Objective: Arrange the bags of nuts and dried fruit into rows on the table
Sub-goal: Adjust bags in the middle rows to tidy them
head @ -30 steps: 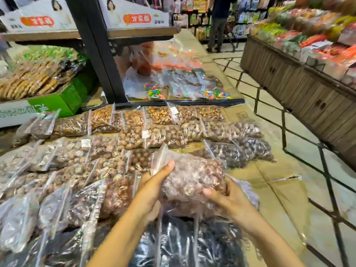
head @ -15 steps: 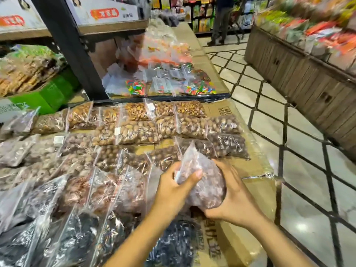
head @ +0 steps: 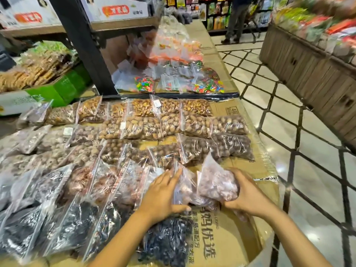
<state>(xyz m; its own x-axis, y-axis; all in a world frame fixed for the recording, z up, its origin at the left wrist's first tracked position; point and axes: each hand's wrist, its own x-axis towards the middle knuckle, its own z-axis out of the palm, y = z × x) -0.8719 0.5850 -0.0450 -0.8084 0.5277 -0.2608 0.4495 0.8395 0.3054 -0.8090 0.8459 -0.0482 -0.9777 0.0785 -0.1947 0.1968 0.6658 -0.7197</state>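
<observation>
My right hand [head: 248, 197] cups the pinkish nut bag [head: 216, 185], my left hand [head: 163, 195] lies flat, fingers together, on its neighbour [head: 185, 187]; it may slump crooked off-row.

Two bare hands low over a cardboard-covered table [head: 240, 236]: right hand [head: 248, 197] cupped around a clear bag of pinkish-brown nuts [head: 216, 185], left hand [head: 163, 195] pressed flat on a neighbouring bag [head: 185, 186] just beside it. Rows of clear nut bags [head: 146, 128] beyond, dark dried-fruit bags [head: 63, 234] nearest on the left. Candy packets [head: 143, 84] farther back.
</observation>
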